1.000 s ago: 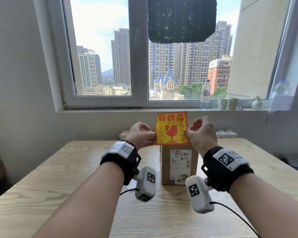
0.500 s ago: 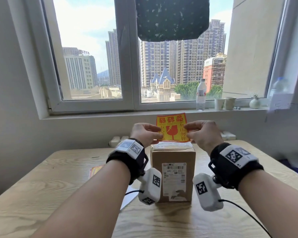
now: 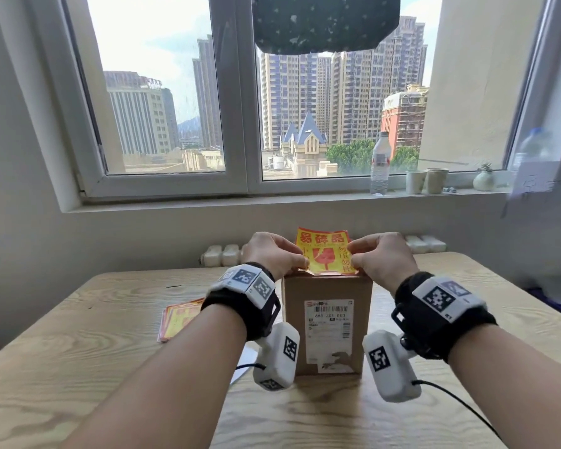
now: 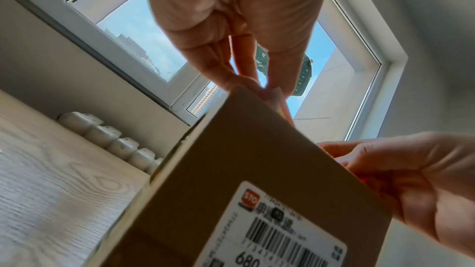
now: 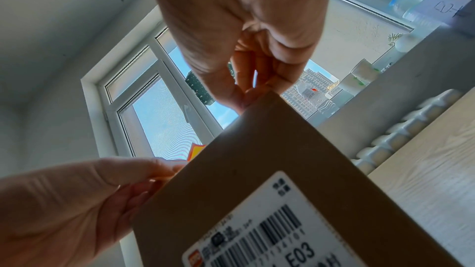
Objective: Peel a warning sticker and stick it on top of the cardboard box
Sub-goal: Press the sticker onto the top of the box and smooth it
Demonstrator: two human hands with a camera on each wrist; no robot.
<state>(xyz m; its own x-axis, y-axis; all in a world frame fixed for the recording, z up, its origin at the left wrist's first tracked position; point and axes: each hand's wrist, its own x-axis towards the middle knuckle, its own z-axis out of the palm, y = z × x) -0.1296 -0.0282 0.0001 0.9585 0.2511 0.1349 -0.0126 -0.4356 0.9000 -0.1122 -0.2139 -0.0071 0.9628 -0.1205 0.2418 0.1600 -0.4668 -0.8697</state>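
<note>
A yellow and red warning sticker (image 3: 325, 251) is held over the top of the cardboard box (image 3: 327, 322), its near edge down at the box's top. My left hand (image 3: 302, 261) pinches its left edge and my right hand (image 3: 353, 259) pinches its right edge. The box stands upright on the wooden table (image 3: 78, 367) with a white shipping label facing me. In the left wrist view my left hand's fingers (image 4: 246, 80) pinch at the box's (image 4: 231, 180) top corner. The right wrist view shows my right hand (image 5: 246, 96) at the other top corner of the box (image 5: 257, 170). A bit of the sticker (image 5: 195, 150) shows there.
A stack of further warning stickers (image 3: 178, 319) lies on the table left of the box. White power strips (image 3: 224, 254) line the wall behind. A water bottle (image 3: 380, 163), cups (image 3: 426, 179) and a small vase (image 3: 484, 179) stand on the windowsill.
Both hands have lowered the sticker from upright in front of me down onto the box's top, tilting it back. The view has moved closer to the box.
</note>
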